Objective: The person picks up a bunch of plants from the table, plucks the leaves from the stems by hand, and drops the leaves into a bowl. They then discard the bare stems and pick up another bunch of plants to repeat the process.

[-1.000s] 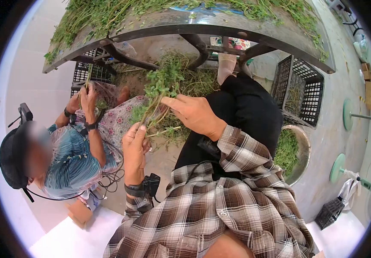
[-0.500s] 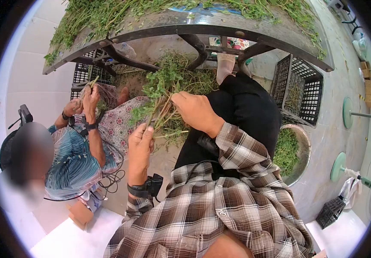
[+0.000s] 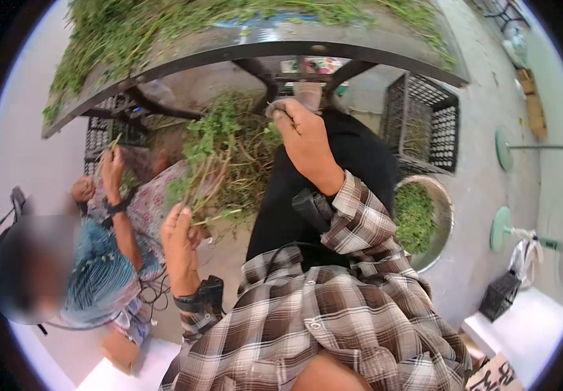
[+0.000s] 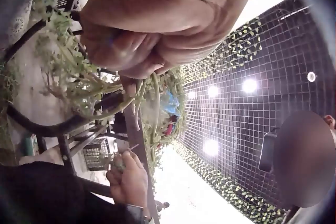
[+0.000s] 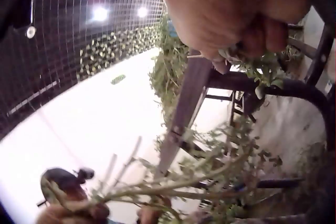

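Observation:
My left hand (image 3: 180,251) grips a bunch of leafy green stems (image 3: 218,140) by the lower ends, and the leafy tops point up and away. In the right wrist view the bunch's long bare stems (image 5: 157,188) stretch across the bottom. My right hand (image 3: 311,146) is raised to the right of the bunch, apart from it, with curled fingers. Between its thumb and fingers it pinches a small leafy sprig (image 5: 265,74), whose leaves hang below the fingers in the right wrist view; the head view hides most of it.
A table (image 3: 281,51) heaped with greens (image 3: 118,55) spans the front. Cut greens (image 3: 414,221) fill part of a metal basin (image 3: 447,215) at right, near a black crate (image 3: 447,130). Another person (image 3: 102,274) sits at left, holding a stem. More stems lie on the floor.
My right hand has left the bunch and moved up and away with the sprig. The left hand, still gripping the bunch, sits further left in view, and the whole head view has shifted.

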Motion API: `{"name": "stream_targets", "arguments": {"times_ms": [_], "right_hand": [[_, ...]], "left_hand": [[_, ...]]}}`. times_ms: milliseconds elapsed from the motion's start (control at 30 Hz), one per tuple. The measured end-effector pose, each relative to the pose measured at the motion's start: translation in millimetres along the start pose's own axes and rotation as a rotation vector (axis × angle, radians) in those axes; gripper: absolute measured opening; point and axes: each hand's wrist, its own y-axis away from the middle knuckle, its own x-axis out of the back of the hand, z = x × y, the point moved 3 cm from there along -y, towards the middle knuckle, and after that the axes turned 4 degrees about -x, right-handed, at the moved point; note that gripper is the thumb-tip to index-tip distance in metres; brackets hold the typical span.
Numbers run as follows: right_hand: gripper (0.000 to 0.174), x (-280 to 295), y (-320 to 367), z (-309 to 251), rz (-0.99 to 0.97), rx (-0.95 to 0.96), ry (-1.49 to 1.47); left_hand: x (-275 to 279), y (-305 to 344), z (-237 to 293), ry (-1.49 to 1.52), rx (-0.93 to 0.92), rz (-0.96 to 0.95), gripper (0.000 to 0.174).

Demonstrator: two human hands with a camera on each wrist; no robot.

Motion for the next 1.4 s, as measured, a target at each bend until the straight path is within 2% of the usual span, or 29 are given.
{"name": "stream_targets", "arguments": {"times_ms": [100,133,200,267,333,400,467,533,567,633,667,733,800,867,933,1000,1067,1133,1233,1400], "right_hand": [[0.015,42.7,5.1,-28.2,0.165,0.025,-0.030],[0.015,62.5,9.9,-36.1,0.181,-0.055,0.002],[0.015,101.8,23.0,-43.3,0.341,-0.066,0.042],[0.018,142.8,42.3,-43.9,0.470,-0.063,0.254],[0.021,180.9,70.1,-29.3,0.643,-0.145,0.295],[0.022,221.9,109.0,-0.5,0.690,-0.256,0.488],[0.025,261.6,151.7,36.8,0.540,-0.455,0.665],[0.029,291.2,204.9,88.8,0.286,-0.454,1.088],[0.029,295.9,222.9,99.9,0.277,-0.443,1.080],[0.033,300.0,245.5,110.1,0.338,-0.396,1.311],[0.033,294.7,236.8,105.8,0.335,-0.400,1.300],[0.029,273.3,191.3,69.2,0.402,-0.400,0.864],[0.023,240.4,138.9,26.5,0.409,-0.319,0.691],[0.019,196.5,88.6,-23.5,0.338,-0.121,0.627],[0.018,152.5,56.0,-49.4,0.175,-0.003,0.457],[0.016,103.0,33.9,-62.5,-0.066,0.159,0.426],[0.015,54.6,23.7,-53.1,-0.243,0.287,0.408],[0.020,13.7,23.8,-38.2,-0.387,0.331,0.422],[0.023,-19.3,28.1,-21.2,-0.440,0.444,0.492],[0.019,-38.5,28.7,-9.8,-0.457,0.486,0.539]], "left_hand": [[-0.2,-5.4,1.2,-0.044,-0.052,-0.047,0.019],[-0.5,-7.3,0.6,-0.041,-0.048,-0.067,0.019],[-2.9,-9.8,1.2,-0.063,-0.043,-0.106,0.022],[-4.2,-11.8,-1.4,-0.039,-0.041,-0.153,0.024],[-7.6,-13.9,-1.9,-0.020,-0.045,-0.143,0.026],[-9.7,-13.5,-3.2,-0.019,-0.042,-0.116,0.027],[-9.2,-13.8,-4.9,-0.022,-0.046,-0.079,0.027],[-10.4,-14.0,-6.8,0.011,-0.046,-0.111,0.019],[-11.6,-12.7,-4.9,-0.005,-0.035,-0.122,0.017],[-14.2,-11.1,-1.4,-0.001,-0.031,-0.114,0.017],[-15.1,-9.8,0.4,-0.003,-0.019,-0.124,0.017],[-17.3,-7.2,1.3,-0.025,-0.024,-0.135,0.018],[-19.3,-6.8,2.7,-0.034,-0.027,-0.151,0.019],[-20.2,-6.1,4.4,-0.037,-0.025,-0.203,0.020],[-23.9,-2.3,8.9,-0.043,-0.039,-0.192,0.020],[-24.8,2.1,12.0,-0.049,-0.058,-0.170,0.019],[-23.9,5.5,12.9,-0.074,-0.057,-0.155,0.019],[-22.2,6.9,13.5,-0.071,-0.063,-0.157,0.019],[-16.3,7.3,15.1,-0.082,-0.057,-0.150,0.019],[-18.1,4.7,16.5,-0.138,-0.015,-0.141,0.022]]}}
